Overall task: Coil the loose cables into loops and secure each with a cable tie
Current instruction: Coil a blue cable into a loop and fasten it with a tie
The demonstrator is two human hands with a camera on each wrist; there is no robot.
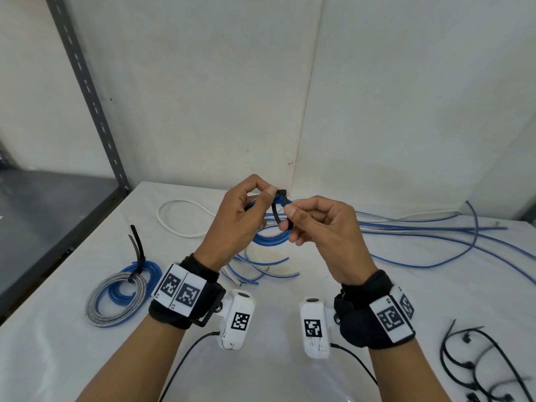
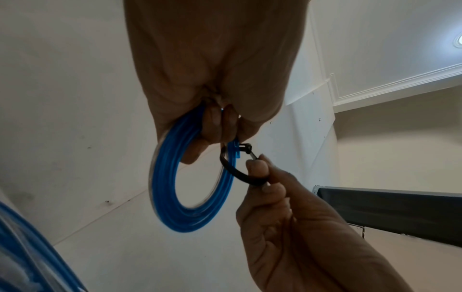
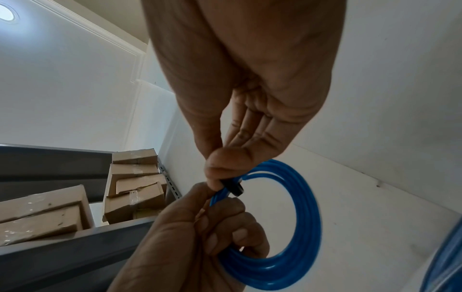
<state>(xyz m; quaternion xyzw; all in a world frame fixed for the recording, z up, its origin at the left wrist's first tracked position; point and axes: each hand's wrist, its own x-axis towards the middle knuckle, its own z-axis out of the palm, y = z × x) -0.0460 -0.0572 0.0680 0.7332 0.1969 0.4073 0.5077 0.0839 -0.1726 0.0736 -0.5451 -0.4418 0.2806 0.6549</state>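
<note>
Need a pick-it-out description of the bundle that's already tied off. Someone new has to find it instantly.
Start at the white table and look to its left side, near the grey shelving post. The finished bundle lies flat there, left of the left hand: blue and clear-grey coils together. Unlike the blue coil held in the hands, it lies untouched with black cable tie tails sticking up.

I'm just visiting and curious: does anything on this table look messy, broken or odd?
Nothing looks broken. The oddest thing is the finished bundle at the left: its black tie tails stick up untrimmed. Loose blue cables sprawl on the right, and spare ties lie tangled nearby.
</note>
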